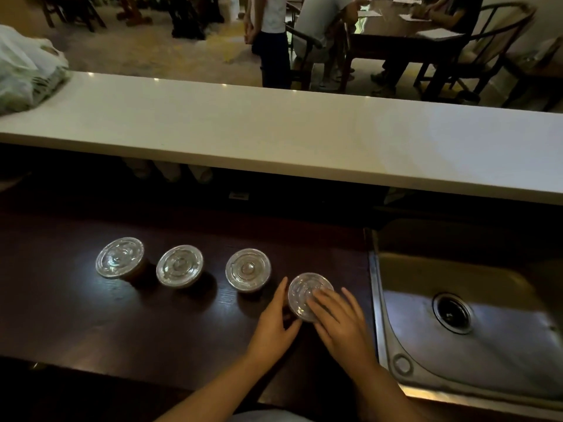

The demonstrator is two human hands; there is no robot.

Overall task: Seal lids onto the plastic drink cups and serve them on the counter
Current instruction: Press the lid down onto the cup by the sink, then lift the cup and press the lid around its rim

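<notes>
**A:** Clear plastic, so it's slippery. Your right hand (338, 318) lies flat, fingers spread over the ribbed clear lid (306, 292) of the rightmost plastic drink cup (300, 312), and your left hand (274, 324) cups its side. It sits on the dark wooden worktop (91, 324), near the steel sink (475, 330).

**B:** What's the risk?

**A:** Press off-centre and I'd guess one edge pops up, or the cup tips toward the sink. The other three lidded cups (179, 265) wait in a row to its left; the white counter (274, 132) above holds no cups yet.
</notes>
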